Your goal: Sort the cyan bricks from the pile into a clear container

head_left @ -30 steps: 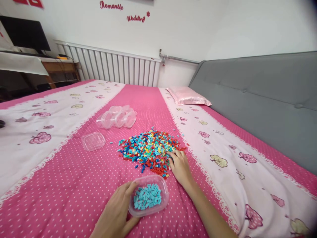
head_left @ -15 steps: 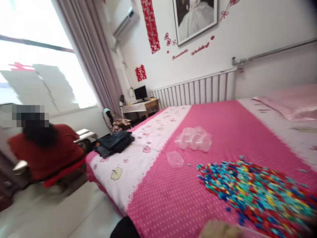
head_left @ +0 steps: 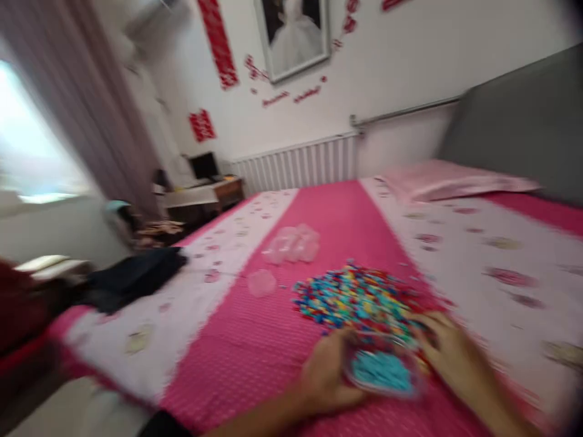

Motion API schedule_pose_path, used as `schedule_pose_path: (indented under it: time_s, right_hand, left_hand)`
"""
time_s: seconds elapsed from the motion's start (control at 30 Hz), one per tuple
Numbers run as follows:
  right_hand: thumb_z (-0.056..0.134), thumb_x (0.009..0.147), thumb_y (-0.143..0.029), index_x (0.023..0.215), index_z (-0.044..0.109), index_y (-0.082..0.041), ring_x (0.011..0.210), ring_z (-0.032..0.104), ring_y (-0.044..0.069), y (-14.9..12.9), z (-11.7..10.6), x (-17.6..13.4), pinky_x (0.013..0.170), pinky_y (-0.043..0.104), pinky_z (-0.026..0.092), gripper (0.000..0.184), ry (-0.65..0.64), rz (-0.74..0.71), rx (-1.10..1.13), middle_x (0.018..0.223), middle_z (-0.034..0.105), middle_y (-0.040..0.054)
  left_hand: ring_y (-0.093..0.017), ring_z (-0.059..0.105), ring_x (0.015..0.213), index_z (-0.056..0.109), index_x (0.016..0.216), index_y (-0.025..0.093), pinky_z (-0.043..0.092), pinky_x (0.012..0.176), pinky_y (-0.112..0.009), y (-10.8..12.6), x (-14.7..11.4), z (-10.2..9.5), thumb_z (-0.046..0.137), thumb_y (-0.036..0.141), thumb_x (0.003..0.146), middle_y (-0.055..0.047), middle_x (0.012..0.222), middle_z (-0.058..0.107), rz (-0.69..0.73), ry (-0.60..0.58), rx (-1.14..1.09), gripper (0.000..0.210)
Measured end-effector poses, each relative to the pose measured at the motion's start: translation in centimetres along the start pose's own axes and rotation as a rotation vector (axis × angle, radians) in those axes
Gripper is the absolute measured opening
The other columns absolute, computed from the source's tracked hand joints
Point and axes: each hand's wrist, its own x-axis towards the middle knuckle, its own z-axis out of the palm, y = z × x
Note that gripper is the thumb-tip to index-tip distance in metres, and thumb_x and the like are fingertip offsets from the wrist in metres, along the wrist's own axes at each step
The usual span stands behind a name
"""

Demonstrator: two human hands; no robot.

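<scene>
My left hand [head_left: 328,371] is closed on the left side of a small clear plastic box [head_left: 416,385]. Light blue small pieces [head_left: 381,370] lie inside the box. On the right, my right hand [head_left: 444,346] reaches to the near right edge of a loose pile of small coloured pieces [head_left: 350,297], its fingers stretched and apart. Motion blurs the fingertips, and I make out nothing held in them. The pile is blue, turquoise, red, yellow and green and lies on the pink bedspread [head_left: 237,340], just beyond the box.
Several clear plastic boxes [head_left: 291,244] stand together beyond the pile, with a single clear one [head_left: 262,283] nearer. Dark folded cloth [head_left: 136,273] lies at the bed's left edge. A pink pillow [head_left: 446,180] rests at the back right. Part of a person in red [head_left: 16,303] shows at far left.
My view has swung right and the pile now sits nearer the middle. Both hands and the box of light blue pieces have come fully into sight; the seated person has mostly left the picture.
</scene>
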Motion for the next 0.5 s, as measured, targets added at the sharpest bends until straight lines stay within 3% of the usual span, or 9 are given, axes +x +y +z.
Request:
schedule_pose_path:
  time_s: [0.07, 0.17, 0.33, 0.5]
  right_hand:
    - [0.049, 0.087, -0.023, 0.09, 0.074, -0.023, 0.085, 0.068, 0.023, 3.5, -1.2, 0.6, 0.083, 0.038, 0.055, 0.025, -0.031, 0.051, -0.101, 0.09, 0.069, 0.0082]
    - [0.047, 0.09, -0.023, 0.098, 0.073, -0.022, 0.091, 0.067, 0.022, 6.3, -1.6, 1.4, 0.084, 0.036, 0.053, 0.027, -0.06, 0.049, -0.128, 0.098, 0.068, 0.0079]
    - [0.048, 0.089, -0.019, 0.1, 0.072, -0.021, 0.09, 0.067, 0.022, 5.9, -2.0, 1.9, 0.084, 0.036, 0.051, 0.026, -0.016, 0.057, -0.094, 0.098, 0.068, 0.0074]
    - [0.051, 0.087, -0.019, 0.1, 0.073, -0.021, 0.09, 0.066, 0.021, 7.4, -4.3, 2.2, 0.084, 0.035, 0.052, 0.026, 0.074, 0.118, -0.057, 0.099, 0.069, 0.0068]
  left_hand:
    - [-0.033, 0.062, 0.12, 0.048, 0.139, 0.025, 0.049, 0.104, -0.045, -1.2, 1.0, 0.7, 0.076, 0.04, 0.076, -0.01, 0.133, 0.064, 0.017, 0.11, 0.015, 0.071]
    - [-0.032, 0.061, 0.121, 0.038, 0.144, 0.023, 0.049, 0.103, -0.046, -2.7, 2.6, 1.4, 0.077, 0.032, 0.074, -0.012, 0.137, 0.061, 0.053, 0.134, -0.011, 0.081]
    - [-0.029, 0.065, 0.115, 0.042, 0.139, 0.024, 0.052, 0.098, -0.041, -1.0, 6.3, 2.5, 0.076, 0.031, 0.072, -0.01, 0.13, 0.064, 0.117, 0.074, 0.089, 0.075]
    - [-0.03, 0.062, 0.117, 0.041, 0.138, 0.024, 0.05, 0.098, -0.042, -0.5, 9.1, 3.9, 0.074, 0.026, 0.07, -0.01, 0.131, 0.063, 0.164, 0.062, 0.142, 0.075]
